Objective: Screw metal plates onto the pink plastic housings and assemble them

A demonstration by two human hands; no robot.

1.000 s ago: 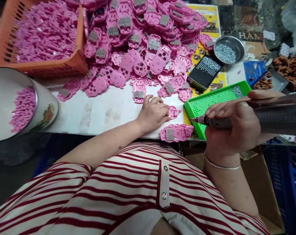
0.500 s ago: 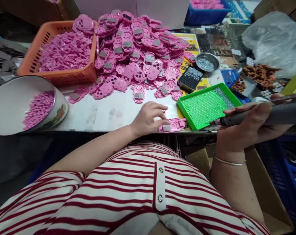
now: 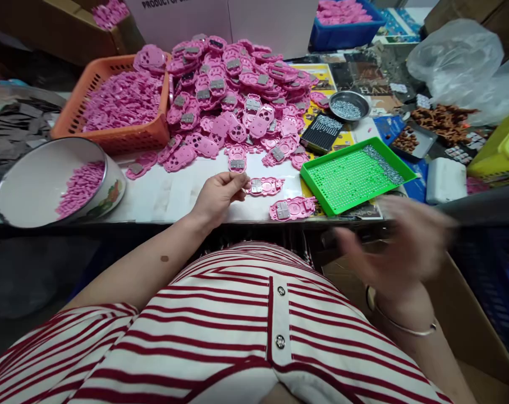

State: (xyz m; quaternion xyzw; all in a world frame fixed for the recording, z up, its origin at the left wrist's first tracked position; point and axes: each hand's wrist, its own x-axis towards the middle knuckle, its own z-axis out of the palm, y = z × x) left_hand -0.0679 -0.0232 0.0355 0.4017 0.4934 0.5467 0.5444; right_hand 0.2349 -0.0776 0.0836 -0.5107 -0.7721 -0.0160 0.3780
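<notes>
My left hand [image 3: 221, 197] pinches the left end of a pink casing with a grey plate [image 3: 266, 186], lying lengthwise over the white surface. Another pink casing [image 3: 293, 208] lies at the table's front edge, to the right and nearer me. My right hand [image 3: 399, 241] is smeared by motion beyond the front edge, thumb apart from the fingers, with nothing visible between them. A dark tool end [image 3: 329, 238] shows dimly to its left. Behind my left hand, one casing [image 3: 237, 159] stands out before the large pink pile [image 3: 220, 84].
A green tray [image 3: 342, 174] of screws sits right of centre, with a black screw block [image 3: 321, 133] and a metal bowl [image 3: 350, 106] behind. At left are an orange basket [image 3: 111, 137] and a white enamel bowl [image 3: 27, 179]. A yellow bin [image 3: 500, 146] stands far right.
My left hand has moved left and taken hold of a casing. My right hand has let go of the grey screwdriver and dropped lower and nearer. The view has shifted slightly.
</notes>
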